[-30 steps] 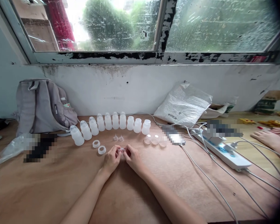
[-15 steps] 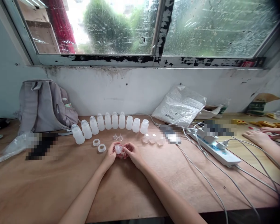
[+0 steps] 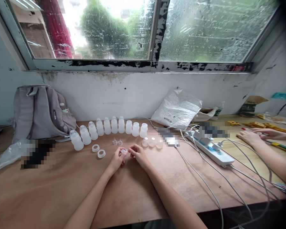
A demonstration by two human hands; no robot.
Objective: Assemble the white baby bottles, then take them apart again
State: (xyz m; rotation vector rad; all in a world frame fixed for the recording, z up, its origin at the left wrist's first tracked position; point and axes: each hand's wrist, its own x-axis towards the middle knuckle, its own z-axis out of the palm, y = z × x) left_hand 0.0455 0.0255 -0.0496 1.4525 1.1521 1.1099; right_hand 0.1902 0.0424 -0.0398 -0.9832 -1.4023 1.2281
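Your left hand (image 3: 116,159) and right hand (image 3: 137,154) pinch a small clear cap (image 3: 124,151) together above the table (image 3: 62,184), near the bottles (image 3: 107,127).

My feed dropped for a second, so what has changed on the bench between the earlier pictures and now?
Very little. The left hand and right hand kept hold of the small clear piece and turned it between their fingertips, without setting it down. The view itself shifted slightly. The row of bottles, the two rings and the three lids stayed where they were.
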